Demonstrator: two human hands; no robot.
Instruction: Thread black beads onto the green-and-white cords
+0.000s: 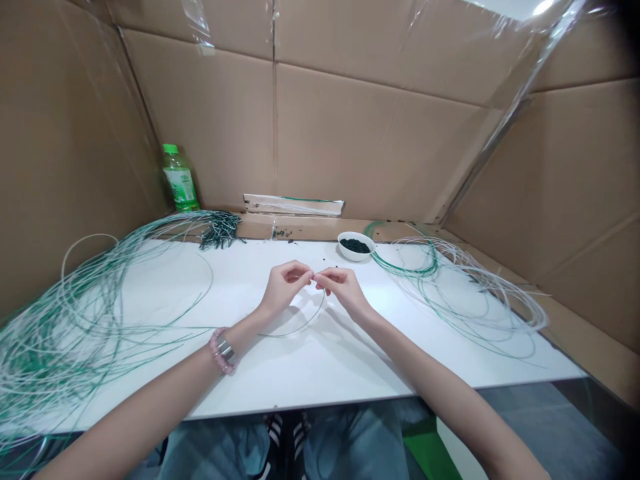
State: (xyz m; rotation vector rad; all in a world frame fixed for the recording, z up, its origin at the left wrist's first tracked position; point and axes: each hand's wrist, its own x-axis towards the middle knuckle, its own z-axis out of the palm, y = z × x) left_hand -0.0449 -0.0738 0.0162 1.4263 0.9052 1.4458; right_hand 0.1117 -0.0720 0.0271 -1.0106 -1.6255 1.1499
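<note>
Above the middle of the white table, my left hand (286, 288) and my right hand (345, 288) meet at the fingertips, both closed in a pinch. A thin wire (306, 325) hangs in a curve from under the right fingers, sweeping down and left behind my left wrist. Whatever sits between the left fingertips is too small to make out. Just beyond my right hand stands a white bowl (343, 252) of small black pieces (355, 245).
A large tangle of green and white wires (65, 340) covers the left side, its dark-tipped bundle (220, 229) at the back. Looser wire coils (480, 280) lie right. A green bottle (180, 181) stands back left. Cardboard walls (380, 133) enclose the table (280, 380).
</note>
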